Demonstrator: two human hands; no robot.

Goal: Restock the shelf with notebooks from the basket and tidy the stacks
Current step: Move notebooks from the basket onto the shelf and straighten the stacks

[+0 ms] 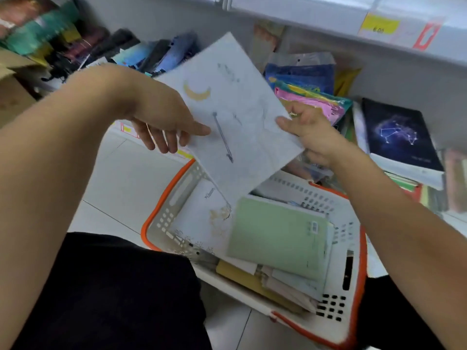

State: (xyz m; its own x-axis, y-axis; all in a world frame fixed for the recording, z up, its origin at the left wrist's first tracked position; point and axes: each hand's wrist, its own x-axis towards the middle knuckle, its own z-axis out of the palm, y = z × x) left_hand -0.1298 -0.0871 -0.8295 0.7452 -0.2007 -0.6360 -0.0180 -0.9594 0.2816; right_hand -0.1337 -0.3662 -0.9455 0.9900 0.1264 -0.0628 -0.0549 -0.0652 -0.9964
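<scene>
Below my arms, the basket (353, 251) sits bottom centre, notebooks inside. At mid-frame my right hand (310, 132) pinches a white notebook (235, 117); my left hand (164, 122) touches it, fingers loose.

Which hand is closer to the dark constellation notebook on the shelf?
Right. The right hand is just left of the constellation notebook; the left hand is farther left.

The basket (174, 198) is full at 5 o'clock. Stacks (401, 137) block 3 o'clock. A shelf edge (328, 18) hangs at 12. Bare floor (126, 178) at 9 is free.
</scene>
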